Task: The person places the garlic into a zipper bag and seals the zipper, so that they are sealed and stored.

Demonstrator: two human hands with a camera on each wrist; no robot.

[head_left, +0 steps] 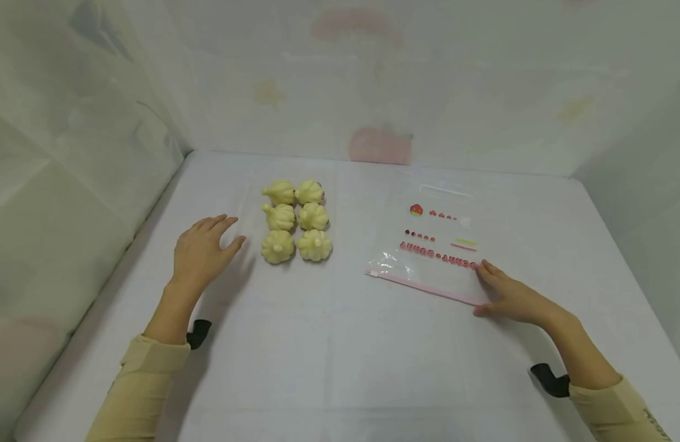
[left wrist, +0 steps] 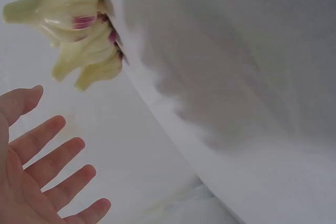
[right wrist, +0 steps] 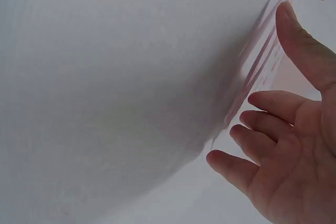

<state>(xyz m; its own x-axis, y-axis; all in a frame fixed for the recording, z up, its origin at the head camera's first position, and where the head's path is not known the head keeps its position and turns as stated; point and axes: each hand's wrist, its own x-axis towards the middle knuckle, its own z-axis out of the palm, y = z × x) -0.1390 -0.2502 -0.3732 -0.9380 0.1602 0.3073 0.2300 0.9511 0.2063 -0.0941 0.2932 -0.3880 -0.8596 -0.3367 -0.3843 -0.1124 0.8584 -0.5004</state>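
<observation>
So there's this flat, clear plastic zip bag (head_left: pixel 436 236) with red and pink lettering and little pictures printed on it, lying on the right half of a white cloth-covered tabletop (head_left: pixel 329 368), its top end close to the far edge. A thin pink zip strip (head_left: pixel 423 288) runs along the side farther from that edge, slanting a bit.

Over left of the middle, also nearer the far edge, sit six glossy pale-yellow garlic bulbs (head_left: pixel 313 217) in two columns of three, well apart from the bag. A couple of stems point toward the left edge, and the left wrist view shows purple streaks on some of them.

The right hand (head_left: pixel 511 294) is at the bag's corner nearest the right edge, fingers loosely spread and grasping nothing; can't really tell if the fingertips actually touch the plastic. The left hand (head_left: pixel 202 253) is released too, fingers spread, between the garlic and the left edge, near the bulbs but not touching.

Both arms have beige sleeves (head_left: pixel 146 387), with a curved black piece (head_left: pixel 199 334) by each wrist. Behind the far edge there's a whitish backdrop (head_left: pixel 456 92) with faded pink and yellow shapes.
</observation>
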